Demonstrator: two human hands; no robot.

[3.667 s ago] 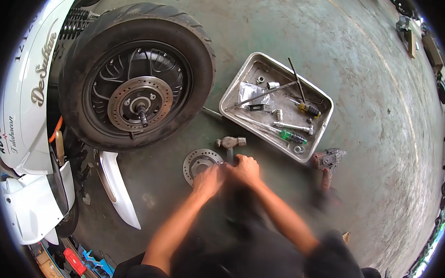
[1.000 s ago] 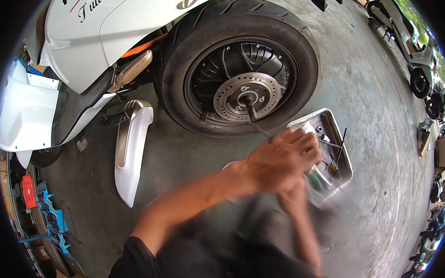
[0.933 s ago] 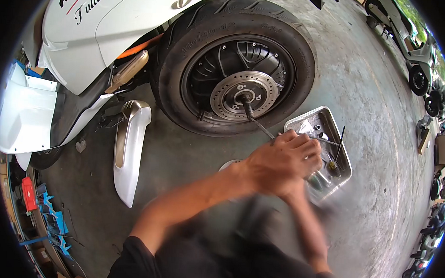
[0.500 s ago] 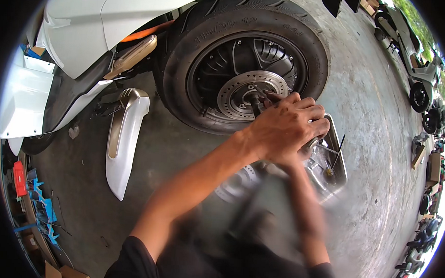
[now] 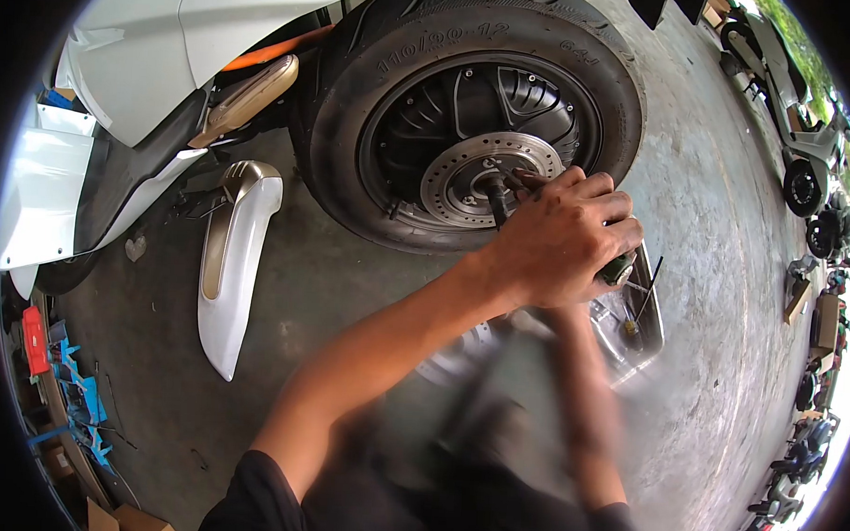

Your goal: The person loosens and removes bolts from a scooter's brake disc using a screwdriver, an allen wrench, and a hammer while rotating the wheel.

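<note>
My left hand is closed over a dark wrench-like tool; its green-and-black end sticks out past my knuckles. A dark socket-like piece reaches from the hub toward my left hand. It meets the centre of the drilled brake disc on the wheel. Most of the tool's body is covered by my fingers. Behind and below my left hand, my right forearm comes up, blurred; the right hand's fingers are hidden.
Left of the wheel lies a silver-white cover on the floor. A metal swingarm-like part and a blurred disc are below my hands. White scooter bodywork fills the upper left. Parked scooters line the right.
Both hands have shifted slightly right relative to the hub. More of the tool's green end shows now. The view has moved a little, and the wheel sits slightly farther right.
</note>
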